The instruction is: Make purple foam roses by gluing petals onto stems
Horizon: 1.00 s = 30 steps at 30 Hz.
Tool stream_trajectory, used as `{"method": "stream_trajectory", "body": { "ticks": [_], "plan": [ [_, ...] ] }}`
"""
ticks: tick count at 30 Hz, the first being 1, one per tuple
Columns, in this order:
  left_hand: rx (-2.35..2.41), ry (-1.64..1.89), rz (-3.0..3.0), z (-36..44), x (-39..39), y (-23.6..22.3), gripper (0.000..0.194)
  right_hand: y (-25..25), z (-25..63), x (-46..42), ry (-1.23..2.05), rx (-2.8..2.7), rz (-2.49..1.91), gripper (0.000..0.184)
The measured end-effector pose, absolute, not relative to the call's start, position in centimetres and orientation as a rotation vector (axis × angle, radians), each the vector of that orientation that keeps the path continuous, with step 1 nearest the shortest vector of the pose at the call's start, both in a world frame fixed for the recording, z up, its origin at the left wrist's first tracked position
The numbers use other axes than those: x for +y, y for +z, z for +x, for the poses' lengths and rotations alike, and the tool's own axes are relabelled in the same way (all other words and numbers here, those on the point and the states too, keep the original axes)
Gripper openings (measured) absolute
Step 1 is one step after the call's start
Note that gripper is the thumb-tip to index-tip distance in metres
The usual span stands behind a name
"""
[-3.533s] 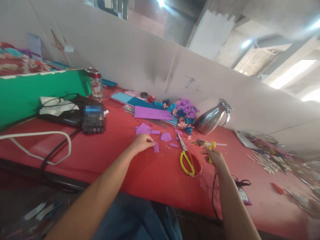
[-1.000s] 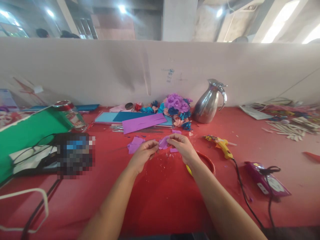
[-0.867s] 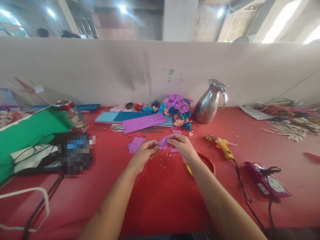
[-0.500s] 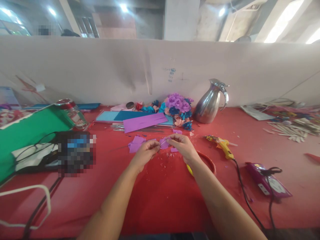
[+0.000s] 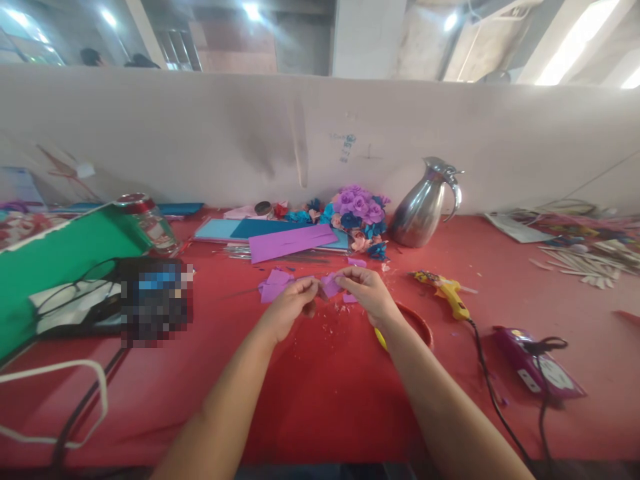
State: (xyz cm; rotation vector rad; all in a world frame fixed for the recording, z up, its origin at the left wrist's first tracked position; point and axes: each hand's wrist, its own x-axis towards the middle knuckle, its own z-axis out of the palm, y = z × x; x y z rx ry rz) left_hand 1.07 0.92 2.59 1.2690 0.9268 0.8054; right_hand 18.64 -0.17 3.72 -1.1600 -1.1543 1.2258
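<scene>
Close together above the middle of the table, my two hands work on a small piece of purple crepe paper [image 5: 329,285]. The fingers of my left hand [image 5: 290,303] are pinched at its left edge; their tips partly hide what they grip. My right hand [image 5: 367,293] pinches the piece's right side between thumb and forefinger. Beside my left hand lie more cut purple pieces [image 5: 273,287], with a thin dark wire [image 5: 243,293] stretching leftward. Behind my hands a purple paper strip [image 5: 293,243] rests across blue sheets [image 5: 220,229].
Paper flowers [image 5: 357,207] and a metal jug [image 5: 420,207] stand near the partition. To the right are a yellow glue gun [image 5: 453,297] and a purple power box [image 5: 537,363] with cords. A red ring [image 5: 425,328] lies under my right forearm. Leftward stands a red-lidded jar [image 5: 153,223].
My fingers have shifted slightly around the purple piece, and more of it shows between them. The pale thin line seen across it earlier is no longer distinct. The view has moved a little.
</scene>
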Motion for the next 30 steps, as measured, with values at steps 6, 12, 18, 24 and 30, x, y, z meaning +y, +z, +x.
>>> {"method": "stream_trajectory", "body": {
  "ticks": [6,12,18,24,30],
  "plan": [
    [0.945,0.792,1.015,0.98,1.11,2.56,0.030,3.45,18.70,-0.25,1.206,-1.233,-1.114,0.020],
    [0.923,0.790,1.051,0.95,1.29,2.41,0.028,3.37,18.67,-0.31,1.201,-1.281,-1.043,0.019],
    [0.924,0.822,1.071,1.07,1.22,2.68,0.027,3.43,18.70,-0.34,1.180,-1.294,-1.038,0.019],
    [0.993,0.867,1.155,1.20,1.01,2.96,0.024,3.51,18.64,-0.45,1.173,-1.268,-1.088,0.019],
    [1.101,0.893,1.309,1.51,0.78,3.05,0.019,3.29,18.32,-0.43,1.185,-1.252,-1.229,0.025]
  ]
}}
